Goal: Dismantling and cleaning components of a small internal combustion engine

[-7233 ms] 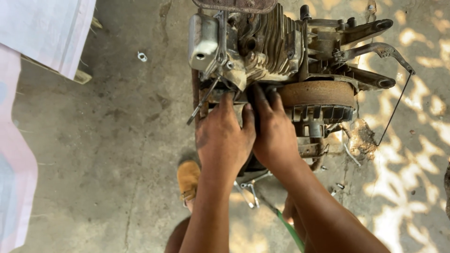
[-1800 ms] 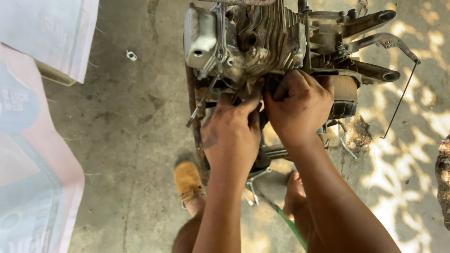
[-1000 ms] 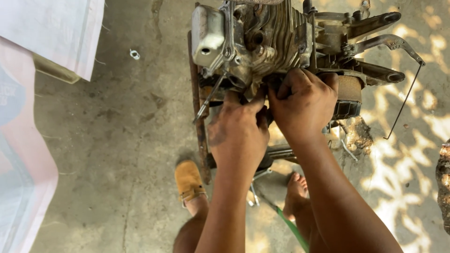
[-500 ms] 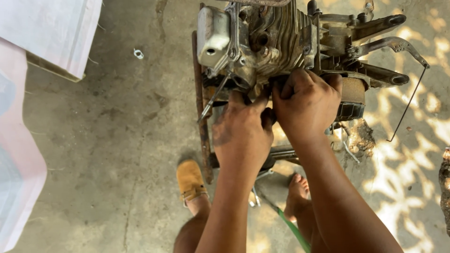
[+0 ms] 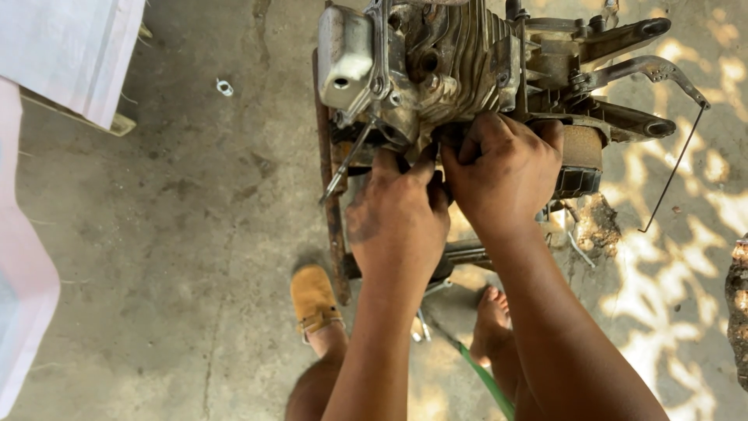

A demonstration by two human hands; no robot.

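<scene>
Bare concrete floor (image 5: 179, 234) fills the view, grey and stained, with dappled sunlight on its right side. We note a small engine (image 5: 460, 70) standing on it at top centre: finned cylinder, pale metal cover at its left end, dark handle-like arms projecting to the right. A thin wire rod (image 5: 674, 168) runs down from the uppermost arm. A rusty bar (image 5: 331, 203) runs along the engine's left side toward us. Our left hand (image 5: 397, 218) presses against the engine's lower edge, fingers curled and tucked under the casing; whether they pinch a part we cannot tell, since the tips are hidden. Our right hand (image 5: 506, 168) sits just beside it, touching it at the thumb, fingers bent and closed over the underside of the cylinder block, gripping the engine there. Both hands are grimy. A thin metal rod (image 5: 347, 162) slants down from the engine just left of the left hand. Below the forearms we see a tan sandal (image 5: 313, 300) on one foot and a bare foot (image 5: 492, 320) near a green strip (image 5: 487, 382). A small metal ring (image 5: 224, 86) lies on the floor well apart, upper left, near a white sheet (image 5: 70, 47) over a board.
</scene>
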